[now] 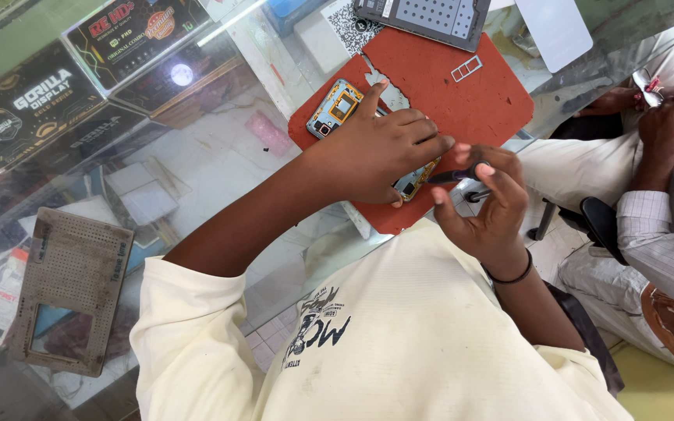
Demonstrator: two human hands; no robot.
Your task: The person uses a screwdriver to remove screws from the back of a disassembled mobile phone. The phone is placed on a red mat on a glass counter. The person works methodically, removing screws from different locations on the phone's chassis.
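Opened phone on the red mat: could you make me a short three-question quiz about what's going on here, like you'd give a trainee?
1. True or false: the opened phone lies on a red mat.
2. Which hand holds the thin screwdriver? A) the left hand B) the right hand
3. Fill in the gap: the right wrist wears a black ____.

Key: 1 true. 2 B; the left hand presses down on the phone. 3 wristband.
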